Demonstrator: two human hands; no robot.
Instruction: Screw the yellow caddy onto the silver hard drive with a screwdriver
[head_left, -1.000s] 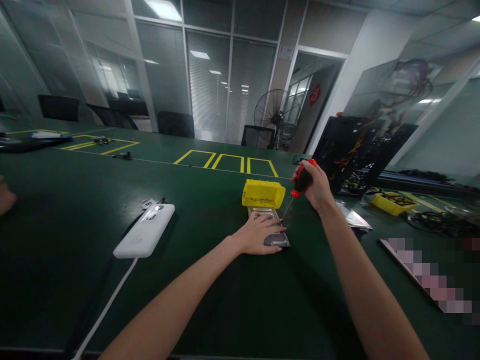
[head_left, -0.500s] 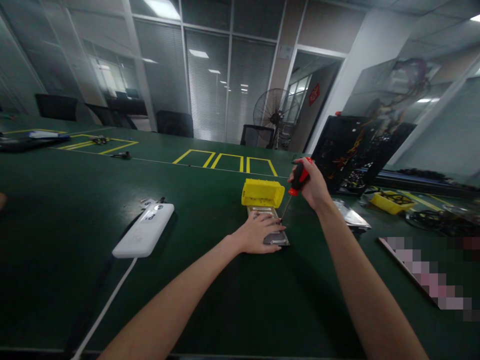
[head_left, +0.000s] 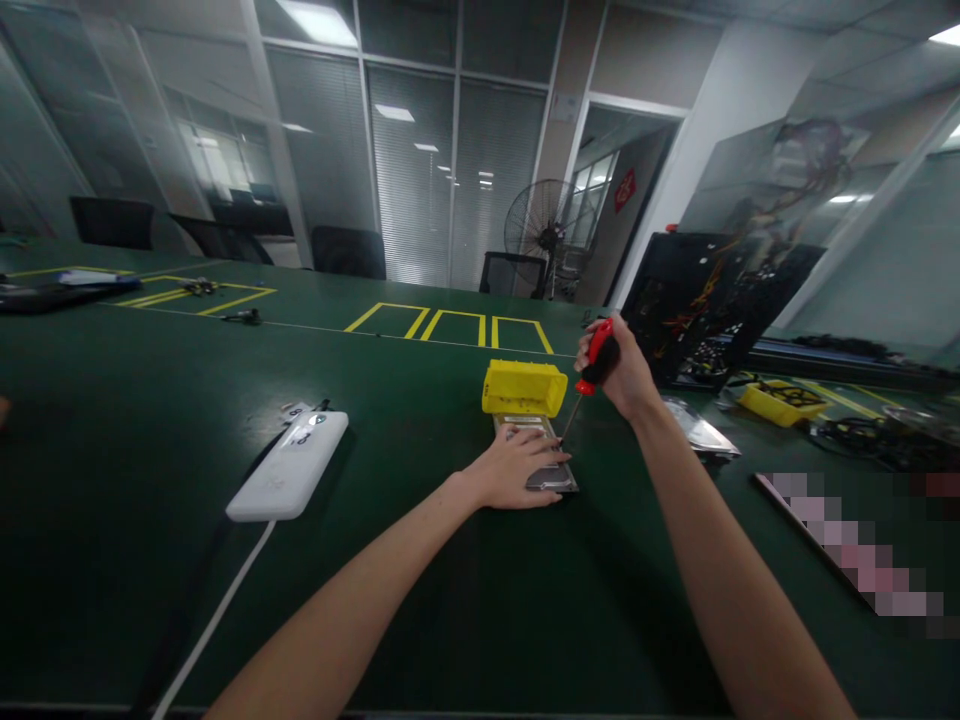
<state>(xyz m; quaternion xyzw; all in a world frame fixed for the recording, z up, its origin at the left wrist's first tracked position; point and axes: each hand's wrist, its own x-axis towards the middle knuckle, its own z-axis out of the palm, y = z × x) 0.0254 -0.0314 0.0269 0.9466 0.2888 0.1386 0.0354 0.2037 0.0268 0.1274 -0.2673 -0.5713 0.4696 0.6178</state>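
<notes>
A hard drive (head_left: 553,478) with a metal casing and a pale label lies on the green table. Across it rests my left hand (head_left: 521,468), fingers over the top and thumb by the near edge, holding it in place and covering much of it. My right hand (head_left: 626,368) is closed round the red and black handle of a screwdriver (head_left: 598,358). The shaft slants down to the right edge of the drive, close to my left fingertips; exactly where the tip sits is too small to tell. Right behind the drive stands a yellow bin (head_left: 524,388), small dark bits inside.
Left of my hands lies a white power bank (head_left: 291,465) with a white cable. To the right are another metal drive (head_left: 701,430), a yellow bin with black parts (head_left: 782,402), a black computer case (head_left: 712,310) and a pixelated flat object (head_left: 847,550). Yellow tape outlines mark the far table.
The screwdriver handle has turned in my right hand, its red and black sides showing differently. My left hand and the hard drive stay put; the view has shifted slightly.
</notes>
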